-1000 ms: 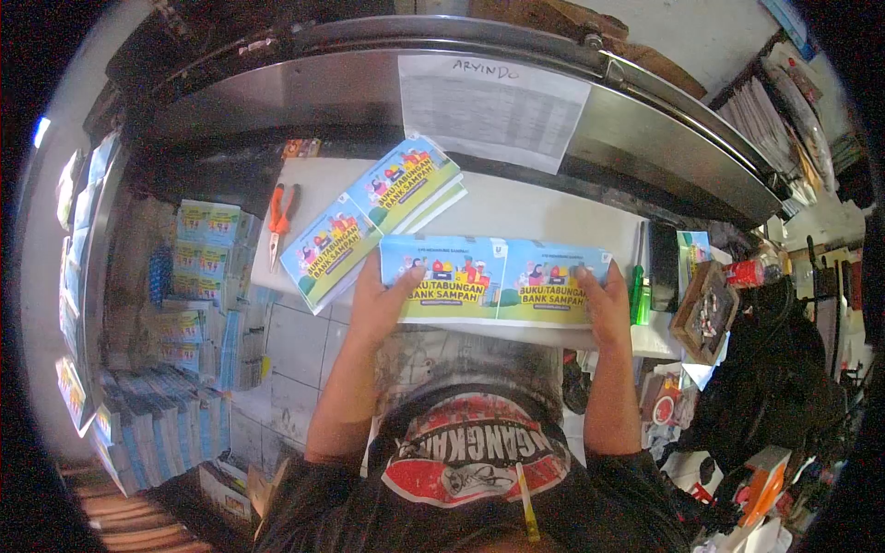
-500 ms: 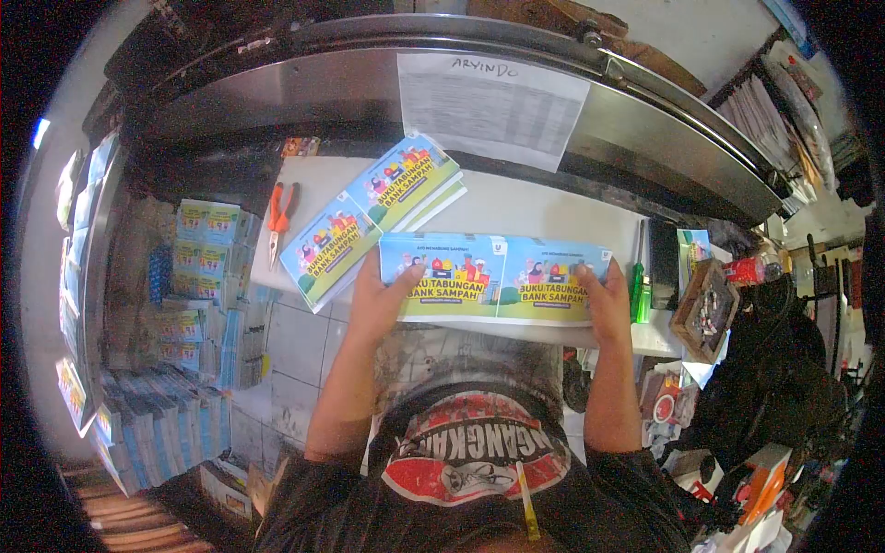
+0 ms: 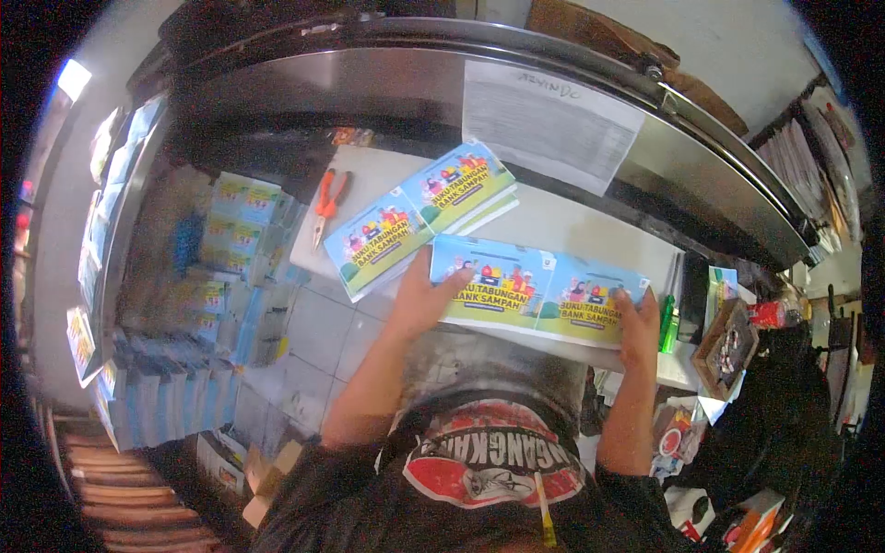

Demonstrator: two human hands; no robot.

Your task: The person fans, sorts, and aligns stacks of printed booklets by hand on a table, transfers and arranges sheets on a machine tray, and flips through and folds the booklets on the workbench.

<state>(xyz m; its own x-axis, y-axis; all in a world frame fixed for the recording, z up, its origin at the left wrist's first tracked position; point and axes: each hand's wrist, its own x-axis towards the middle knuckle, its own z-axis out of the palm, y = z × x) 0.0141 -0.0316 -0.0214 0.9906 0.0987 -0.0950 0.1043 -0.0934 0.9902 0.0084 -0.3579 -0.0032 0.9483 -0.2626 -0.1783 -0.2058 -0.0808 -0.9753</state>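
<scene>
A wide booklet sheet (image 3: pixel 539 286), printed twice with a colorful "Buku Tabungan Bank Sampah" cover, is held level over the front of the white worktop (image 3: pixel 572 221). My left hand (image 3: pixel 431 297) grips its left end, thumb on top. At the right end, my right hand (image 3: pixel 638 324) grips it the same way; the fingers beneath are hidden. Just beyond my left hand lies a slanted stack of matching booklets (image 3: pixel 419 217). Orange-handled pliers (image 3: pixel 327 205) rest left of that stack. A green-handled tool (image 3: pixel 668 324) lies right of my right hand.
Behind the worktop runs a long metal bar (image 3: pixel 387 83) with a handwritten-headed paper (image 3: pixel 553 120) on it. Bundled printed stacks (image 3: pixel 175 392) stand at the lower left. On the right is a wooden tray (image 3: pixel 724 346) of small items, beside a red-labelled bottle (image 3: pixel 767 315).
The view has turned, so the scene sits further right and tilted. Both hands keep hold of the booklet sheet, which appears slightly slanted now. The stack and pliers stay on the worktop.
</scene>
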